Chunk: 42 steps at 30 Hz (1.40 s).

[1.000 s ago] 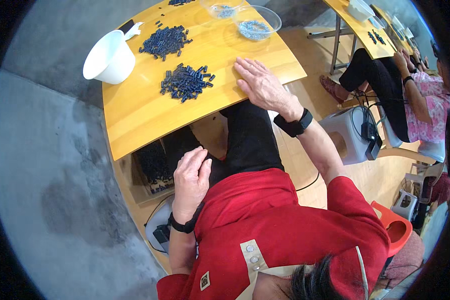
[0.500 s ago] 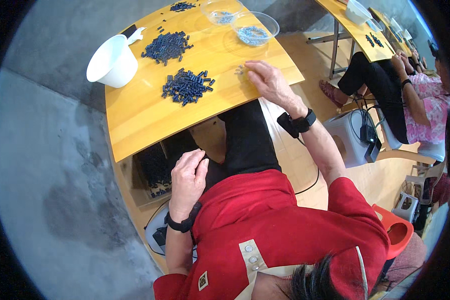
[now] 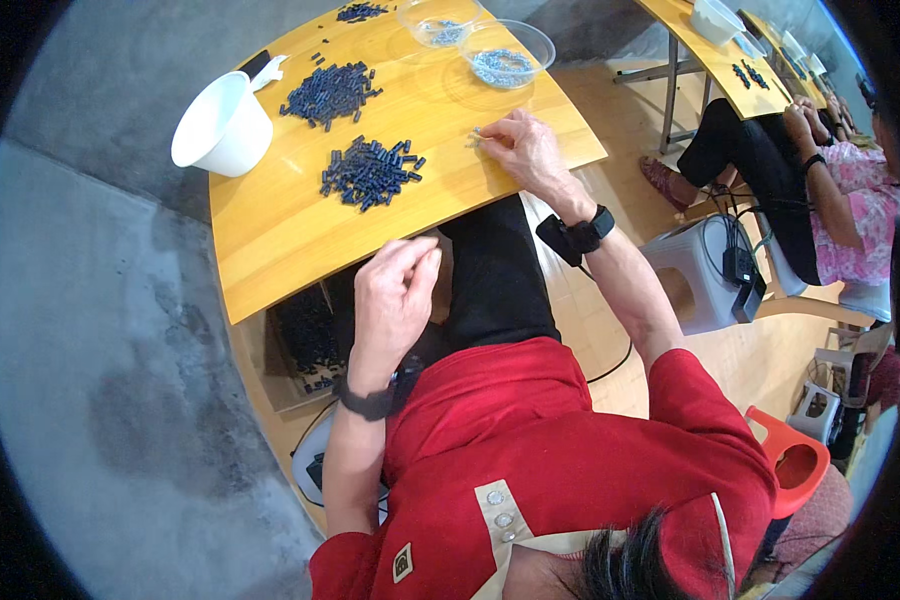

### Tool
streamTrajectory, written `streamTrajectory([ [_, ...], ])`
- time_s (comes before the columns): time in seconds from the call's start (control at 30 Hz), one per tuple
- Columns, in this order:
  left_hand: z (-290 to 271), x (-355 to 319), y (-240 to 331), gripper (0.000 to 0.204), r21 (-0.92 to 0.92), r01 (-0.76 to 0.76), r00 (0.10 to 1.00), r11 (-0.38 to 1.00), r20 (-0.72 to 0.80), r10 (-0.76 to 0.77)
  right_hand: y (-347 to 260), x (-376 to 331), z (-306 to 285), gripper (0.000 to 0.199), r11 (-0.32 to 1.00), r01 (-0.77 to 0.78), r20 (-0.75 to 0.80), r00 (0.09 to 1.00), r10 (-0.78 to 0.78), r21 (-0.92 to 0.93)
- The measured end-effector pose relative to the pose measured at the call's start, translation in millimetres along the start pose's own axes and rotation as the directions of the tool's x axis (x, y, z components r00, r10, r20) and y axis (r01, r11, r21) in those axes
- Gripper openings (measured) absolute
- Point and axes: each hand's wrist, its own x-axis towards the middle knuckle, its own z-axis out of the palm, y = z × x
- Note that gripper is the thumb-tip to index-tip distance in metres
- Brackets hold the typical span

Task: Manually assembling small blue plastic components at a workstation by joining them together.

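A few tiny shiny bits (image 3: 475, 134) lie on the yellow table (image 3: 288, 240), right by the fingertips of the right hand (image 3: 526, 150). That hand's thumb and pointing finger are bent close together. I can't tell if they are clamped on a bit. The hand is over the table's right part, not far from the corner.

The left hand (image 3: 394, 300) is in front of the table, over the lap, and its fingertips come close to the near edge. Its fingers are bent, with the thumb near them. I can't tell if they touch or hold anything.

Left of the shiny bits is a pile of short dark tubes (image 3: 370, 173). Plain wood shows between the two, and more of it shows from the pile down to the near edge, giving room to move. Behind is a second dark pile (image 3: 330, 93), and a small third pile (image 3: 361, 12) is near the far end.

A white tub (image 3: 242, 135) is by the left edge, close to the grey wall (image 3: 120, 290). Two see-through bowls (image 3: 543, 66) with shiny bits inside are at the back, one close to the right edge. Past that edge are floor and another table (image 3: 715, 75).
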Motion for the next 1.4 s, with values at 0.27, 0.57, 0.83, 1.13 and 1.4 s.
streamTrajectory([
  [0.27, 55.9, 59.1, -30.5, 0.016, -0.166, 0.072, 0.997, 0.984, -0.014, -0.075, -3.0, -0.3, 3.1, 0.014, 0.995, 0.067, -0.016, 0.998, -0.068, -0.069],
  [0.57, 76.0, 93.1, -46.2, 0.021, -0.392, 0.311, 0.949, 0.866, 0.088, -0.301, -1.3, -4.8, 4.1, 0.014, 0.994, 0.105, -0.044, 0.993, -0.106, -0.029],
  [0.83, 77.8, 108.7, -45.8, 0.022, -0.508, 0.385, 0.922, 0.77, 0.24, -0.303, -5.7, -9.8, -8.4, 0.011, 0.937, 0.297, -0.068, 0.955, -0.289, 0.182],
  [1.13, 71.9, 117.5, -55.9, 0.019, -0.561, 0.485, 0.87, 0.67, 0.383, -0.309, -7.1, -13.4, -5.5, 0.014, 0.927, 0.304, -0.043, 0.952, -0.303, 0.221],
  [1.4, 74.5, 114.8, -60.5, 0.018, -0.599, 0.471, 0.879, 0.648, 0.378, -0.29, -8.8, -13.7, -7.7, 0.014, 0.926, 0.205, -0.019, 0.977, -0.21, 0.316],
])
